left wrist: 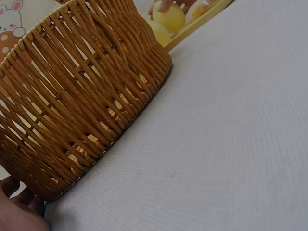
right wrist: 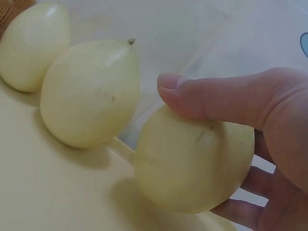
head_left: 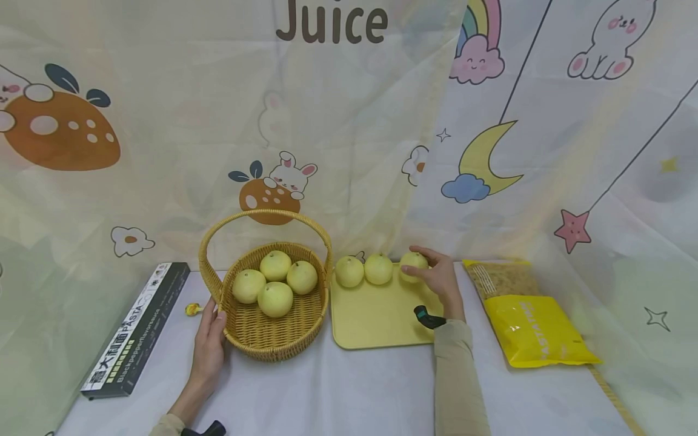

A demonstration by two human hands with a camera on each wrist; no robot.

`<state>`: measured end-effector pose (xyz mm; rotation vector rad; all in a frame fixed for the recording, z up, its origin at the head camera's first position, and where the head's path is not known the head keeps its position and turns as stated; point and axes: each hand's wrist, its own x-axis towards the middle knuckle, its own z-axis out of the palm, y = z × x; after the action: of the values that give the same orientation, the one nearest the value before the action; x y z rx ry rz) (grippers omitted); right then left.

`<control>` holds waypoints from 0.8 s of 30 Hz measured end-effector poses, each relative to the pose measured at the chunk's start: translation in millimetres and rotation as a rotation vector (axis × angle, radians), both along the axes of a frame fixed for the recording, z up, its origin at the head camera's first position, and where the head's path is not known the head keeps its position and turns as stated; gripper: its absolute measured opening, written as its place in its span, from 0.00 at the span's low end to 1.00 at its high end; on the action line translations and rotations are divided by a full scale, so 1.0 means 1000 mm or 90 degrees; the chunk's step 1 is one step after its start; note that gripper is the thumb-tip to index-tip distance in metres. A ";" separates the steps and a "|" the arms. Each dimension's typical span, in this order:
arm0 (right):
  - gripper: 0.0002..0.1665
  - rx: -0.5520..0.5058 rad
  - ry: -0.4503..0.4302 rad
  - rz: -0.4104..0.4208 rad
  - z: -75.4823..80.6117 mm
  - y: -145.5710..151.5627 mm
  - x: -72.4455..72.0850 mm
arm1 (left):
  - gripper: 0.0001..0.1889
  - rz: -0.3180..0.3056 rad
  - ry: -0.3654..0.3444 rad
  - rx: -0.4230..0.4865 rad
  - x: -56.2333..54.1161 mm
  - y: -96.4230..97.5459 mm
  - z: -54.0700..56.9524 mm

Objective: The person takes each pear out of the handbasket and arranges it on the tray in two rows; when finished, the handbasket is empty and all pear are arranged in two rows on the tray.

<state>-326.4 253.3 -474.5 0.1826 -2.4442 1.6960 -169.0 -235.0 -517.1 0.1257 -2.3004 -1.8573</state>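
My right hand (head_left: 443, 280) holds a pale yellow round fruit (right wrist: 192, 163), thumb over its top and fingers around the far side. That fruit is at the right back of a yellow tray (head_left: 376, 321). Two like fruits, the middle one (head_left: 378, 269) and the left one (head_left: 349, 271), stand beside it in a row along the tray's back edge. A wicker basket (head_left: 272, 348) with an arched handle stands left of the tray, with several of the same fruits (head_left: 275, 300) inside. My left hand (head_left: 208, 348) rests against the basket's left side, its fingertips partly hidden.
A dark pasta box (head_left: 136, 330) lies at the left of the white-clothed table (head_left: 327, 393). A small yellow item (head_left: 192, 309) is near my left fingers. Right of the tray lies a yellow pasta bag (head_left: 540, 333). A patterned curtain (head_left: 349, 121) closes off the back.
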 end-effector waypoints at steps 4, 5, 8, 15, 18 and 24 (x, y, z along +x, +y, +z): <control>0.39 0.012 -0.010 0.019 -0.008 -0.001 -0.004 | 0.31 0.001 -0.003 0.002 0.000 0.000 0.000; 0.40 0.011 -0.010 0.027 -0.010 -0.001 -0.004 | 0.31 0.001 -0.004 0.001 0.000 0.000 0.000; 0.41 0.002 -0.007 0.043 -0.013 -0.003 -0.006 | 0.31 0.002 -0.006 -0.002 0.000 0.000 0.000; 0.40 -0.006 0.015 0.067 -0.019 -0.005 -0.010 | 0.31 0.002 0.000 -0.007 0.001 0.000 0.001; 0.39 -0.014 0.009 0.071 -0.021 -0.005 -0.011 | 0.31 0.001 0.002 -0.011 0.001 0.000 0.001; 0.39 -0.029 0.002 0.083 -0.023 -0.005 -0.011 | 0.31 0.003 0.003 -0.018 0.002 0.001 0.001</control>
<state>-337.4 248.6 -497.1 0.3449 -2.4383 1.7998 -167.5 -234.2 -516.4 0.1215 -2.3201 -1.8206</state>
